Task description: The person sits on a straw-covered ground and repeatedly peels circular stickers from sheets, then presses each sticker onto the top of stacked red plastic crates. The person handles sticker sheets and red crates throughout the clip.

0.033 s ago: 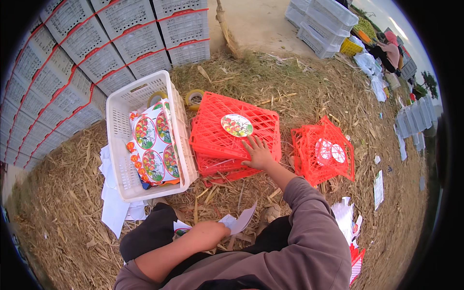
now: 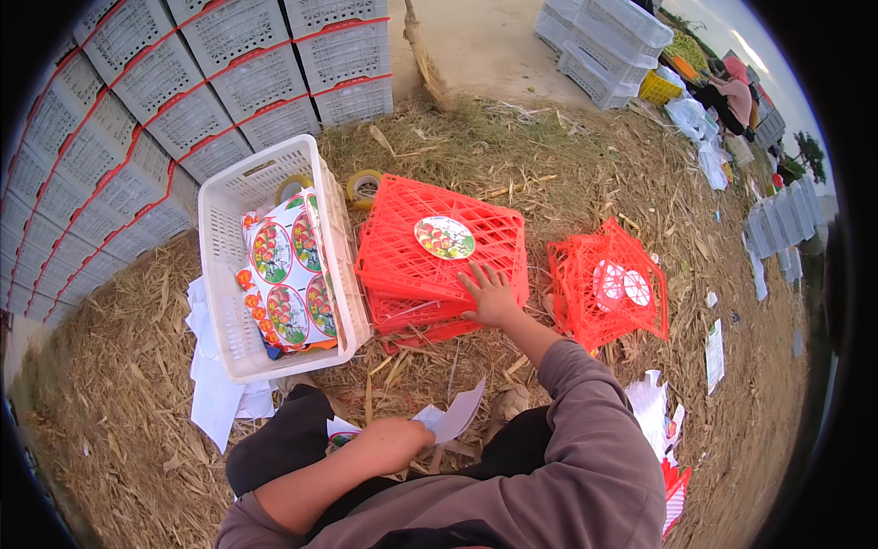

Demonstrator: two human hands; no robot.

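Note:
My left hand (image 2: 393, 446) is closed on a curled white paper sheet (image 2: 460, 414) just above my lap. Part of a printed sticker (image 2: 340, 435) shows beside that hand. With fingers spread, my right hand (image 2: 492, 295) rests on the near edge of a stack of red plastic lattice crate lids (image 2: 389, 242). An oval sticker with a colourful fruit print (image 2: 444, 238) lies on the top lid, just beyond my fingertips. To the left stands a white plastic crate (image 2: 219, 274) holding sheets of similar oval stickers (image 2: 272, 253).
More red lids (image 2: 581, 265) with round white labels lie to the right. A tape roll (image 2: 364, 187) sits behind the white crate. Stacked grey crates (image 2: 242, 96) form a wall at the far left. Straw and paper scraps (image 2: 218, 403) cover the ground. A person (image 2: 732, 91) sits far right.
The scene has slid very slightly left in the picture. My right hand stays spread on the lids and my left hand keeps its hold on the paper sheet.

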